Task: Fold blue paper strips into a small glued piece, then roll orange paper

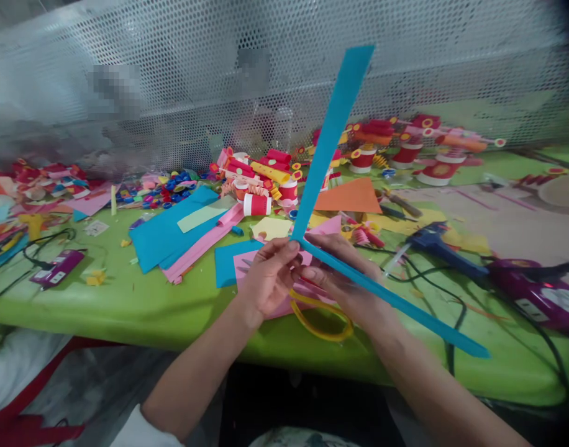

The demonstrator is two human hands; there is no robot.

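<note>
My left hand (270,276) pinches a long blue paper strip (333,139) at its bend, between thumb and fingers. One arm of the strip rises up and to the right; the other slopes down to the right across my right wrist. My right hand (343,267) is closed on the strip close to the bend, its thumb below and its fingers behind. Beneath my hands are scissors with yellow handles (333,335), near the table's front edge. Their middle is hidden by my hands. Pink paper (245,264) and a blue sheet (223,266) lie under them.
On the green table (163,304), a blue glue gun (452,254) and a purple device (536,288) with cables lie right. Another purple device (58,268) is left. Blue sheets (156,233), an orange sheet (352,195) and red paper-cup models (408,155) fill the back, before a perforated metal screen (182,74).
</note>
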